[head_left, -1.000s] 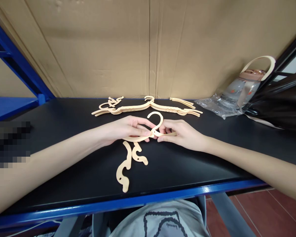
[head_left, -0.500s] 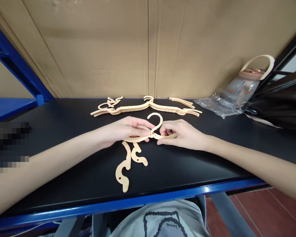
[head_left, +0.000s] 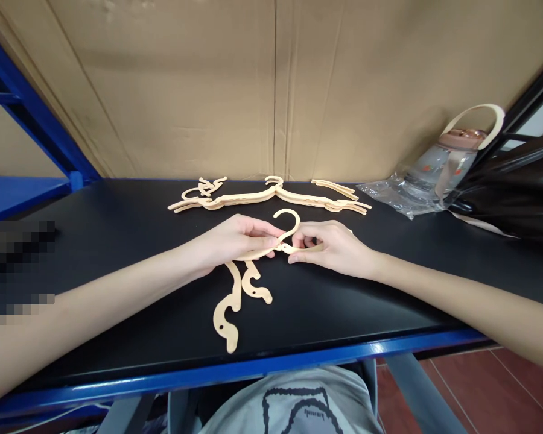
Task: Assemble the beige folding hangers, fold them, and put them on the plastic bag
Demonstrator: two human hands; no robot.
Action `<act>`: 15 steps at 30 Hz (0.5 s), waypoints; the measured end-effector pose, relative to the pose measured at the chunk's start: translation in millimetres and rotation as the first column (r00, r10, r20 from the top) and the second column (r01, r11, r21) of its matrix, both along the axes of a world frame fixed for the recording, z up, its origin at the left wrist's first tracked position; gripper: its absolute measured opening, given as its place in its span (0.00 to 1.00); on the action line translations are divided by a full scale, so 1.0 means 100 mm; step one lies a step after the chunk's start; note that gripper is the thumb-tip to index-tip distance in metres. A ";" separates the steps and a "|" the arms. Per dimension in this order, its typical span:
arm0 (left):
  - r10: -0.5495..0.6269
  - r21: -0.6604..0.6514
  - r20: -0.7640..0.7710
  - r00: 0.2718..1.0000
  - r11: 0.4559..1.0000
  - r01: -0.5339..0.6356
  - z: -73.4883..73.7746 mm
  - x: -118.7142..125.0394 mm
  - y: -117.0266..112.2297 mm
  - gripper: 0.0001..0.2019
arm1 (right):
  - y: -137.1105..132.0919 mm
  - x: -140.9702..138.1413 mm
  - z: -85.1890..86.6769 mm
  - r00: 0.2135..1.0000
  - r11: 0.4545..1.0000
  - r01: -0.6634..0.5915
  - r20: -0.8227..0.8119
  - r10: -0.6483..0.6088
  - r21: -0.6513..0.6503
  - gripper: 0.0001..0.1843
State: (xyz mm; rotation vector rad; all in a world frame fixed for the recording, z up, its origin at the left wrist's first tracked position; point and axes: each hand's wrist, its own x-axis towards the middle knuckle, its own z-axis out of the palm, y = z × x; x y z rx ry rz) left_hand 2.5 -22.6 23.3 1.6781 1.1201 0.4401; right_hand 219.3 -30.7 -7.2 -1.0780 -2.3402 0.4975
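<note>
Between my hands, just over the black table, is a cream plastic hanger hook (head_left: 294, 224) with arm pieces at its base. My left hand (head_left: 248, 238) is closed on the hook's base and the curved left arm piece (head_left: 256, 255). Fingers of my right hand (head_left: 330, 241) pinch the right arm piece (head_left: 293, 248), whose far part is hidden by the hand. Below my left hand lie two loose curved hanger pieces, a longer one (head_left: 221, 313) and a shorter one (head_left: 252, 288), their upper ends partly covered.
Behind my hands lie assembled hangers (head_left: 248, 196), stacked together. Small hooks and pieces (head_left: 206, 188) rest at back left, thin strips (head_left: 337, 187) at back right. A clear bottle (head_left: 447, 160) stands by plastic wrap (head_left: 396, 194). Cardboard (head_left: 185, 90) backs the black table (head_left: 344, 307).
Both hands keep nearly the same hold on the hanger pieces. The whole view has shifted very slightly; the loose pieces lie where they were.
</note>
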 end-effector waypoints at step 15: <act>-0.045 0.022 0.053 0.998 0.999 0.044 0.01 0.03 0.08 0.08 | 0.00 -0.01 -0.05 0.995 0.994 0.009 -0.102 0.002 0.109 0.12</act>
